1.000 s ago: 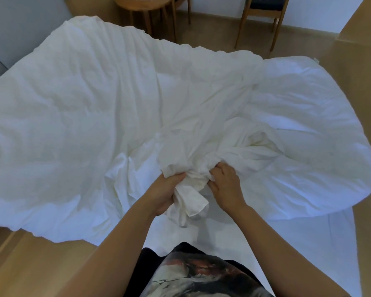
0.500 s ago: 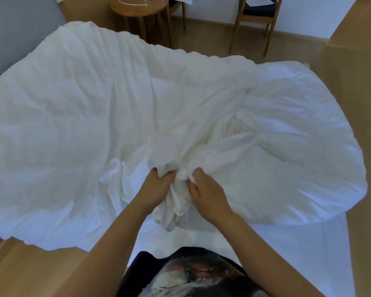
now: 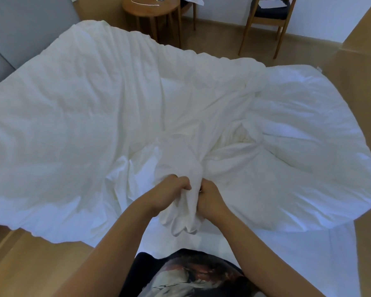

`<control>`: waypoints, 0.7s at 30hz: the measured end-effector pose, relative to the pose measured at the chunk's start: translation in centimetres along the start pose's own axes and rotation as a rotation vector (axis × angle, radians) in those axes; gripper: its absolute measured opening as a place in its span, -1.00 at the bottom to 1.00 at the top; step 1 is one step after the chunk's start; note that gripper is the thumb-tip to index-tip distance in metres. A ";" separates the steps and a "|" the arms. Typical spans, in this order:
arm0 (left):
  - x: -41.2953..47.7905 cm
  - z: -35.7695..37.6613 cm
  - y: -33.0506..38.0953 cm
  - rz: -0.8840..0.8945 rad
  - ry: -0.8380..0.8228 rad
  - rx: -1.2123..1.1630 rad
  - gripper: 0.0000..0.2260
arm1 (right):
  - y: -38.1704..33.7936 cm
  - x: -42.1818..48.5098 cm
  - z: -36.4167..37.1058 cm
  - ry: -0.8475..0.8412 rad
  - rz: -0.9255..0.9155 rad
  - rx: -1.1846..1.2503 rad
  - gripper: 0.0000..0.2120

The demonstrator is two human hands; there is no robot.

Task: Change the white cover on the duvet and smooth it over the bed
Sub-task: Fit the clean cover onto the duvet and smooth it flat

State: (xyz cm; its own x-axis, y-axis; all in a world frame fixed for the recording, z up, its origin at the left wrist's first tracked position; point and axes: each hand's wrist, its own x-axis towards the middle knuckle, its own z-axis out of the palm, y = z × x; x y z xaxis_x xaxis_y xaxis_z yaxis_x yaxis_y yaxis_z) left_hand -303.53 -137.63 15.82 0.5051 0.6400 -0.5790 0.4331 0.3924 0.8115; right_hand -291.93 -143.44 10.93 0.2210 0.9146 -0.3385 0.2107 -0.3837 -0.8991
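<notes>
The left hand (image 3: 169, 192) and right hand (image 3: 210, 197) are gripping one gathered bunch of the cover (image 3: 180, 168), knuckles nearly touching. The duvet (image 3: 94, 125) is spreading away from them across the bed (image 3: 308, 254), long axis running left-right, so both hands are equally near.

Cover (image 3: 180, 159), duvet (image 3: 308, 172) on apparent bed (image 3: 313, 258); table (image 3: 150, 8), chair (image 3: 270, 12) behind

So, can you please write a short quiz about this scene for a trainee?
1. True or false: the left hand and the right hand both grip the bunched white cover.
2. What stands beyond the bed? A) a round wooden table B) a ladder C) a bicycle
3. Is the white cover lying smooth over the bed now?
Key: 1 true; 2 A; 3 no, it is wrinkled.
</notes>
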 end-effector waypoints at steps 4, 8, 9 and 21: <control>0.4 0.6 0.2 -0.045 -0.007 0.036 -0.85 | 0.2 -1.0 -1.1 -0.170 0.165 0.421 -0.77; 0.8 0.7 1.0 -0.097 -0.115 0.178 -0.80 | 0.9 -1.7 -1.1 -0.377 0.091 0.544 -0.61; 0.9 0.7 1.3 -0.111 -0.152 0.215 -0.81 | 1.0 -1.7 -0.6 -0.353 0.067 0.432 -0.64; 3.4 -1.4 -1.9 0.333 -0.013 0.606 -0.51 | 2.6 0.7 -3.4 0.029 0.377 0.959 -0.81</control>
State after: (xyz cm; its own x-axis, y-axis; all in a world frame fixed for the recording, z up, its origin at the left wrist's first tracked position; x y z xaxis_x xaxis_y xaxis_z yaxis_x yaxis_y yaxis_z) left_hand -303.71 -135.24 12.42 0.6910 0.6528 -0.3105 0.5920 -0.2646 0.7612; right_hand -287.95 -144.29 9.30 0.1409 0.7477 -0.6489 -0.7228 -0.3702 -0.5835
